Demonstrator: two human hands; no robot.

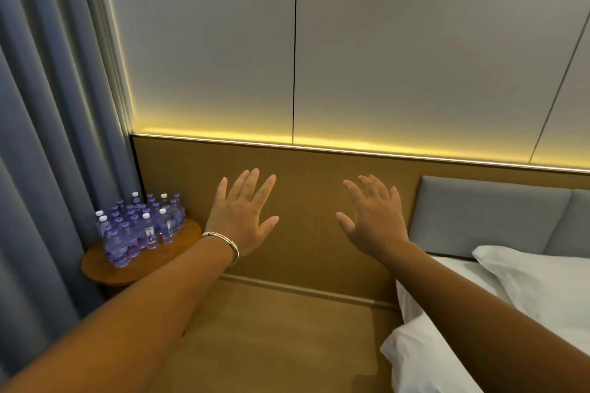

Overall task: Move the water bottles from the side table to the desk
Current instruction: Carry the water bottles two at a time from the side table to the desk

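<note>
- Both forearms reach forward from the bottom edge, bare, held out in mid-air over the floor [271, 329].
- Left hand [243, 217]: back toward the camera, fingers straight and spread, thumb out to the right. Holds nothing, touches nothing.
- Bracelet [223, 244]: silver, on the left wrist.
- Right hand [372, 217]: back toward the camera, fingers straight and slightly fanned, thumb out to the left. Holds nothing.
- The 2 hands sit at about the same height, well apart from each other, in front of the wood panel [319, 201].
- Bottles [140, 226]: a tight cluster of clear plastic water bottles with purple labels, caps white or purple, all upright. Count unclear; well over 10.
- Table [105, 268]: small, round, wooden, in the corner at left. Bottles stand on its back and left part; the front rim is bare.
- Left hand is near the bottles, to their right, not touching them.
- Curtain [48, 137]: blue-grey, hanging in folds just left of the table.
- Light strip [351, 145]: warm yellow glow along the panel's top edge, below the pale wall [415, 41].
- Bed [447, 344]: white sheet at lower right, white pillow [542, 281] on it, grey padded headboard [479, 217] behind.
</note>
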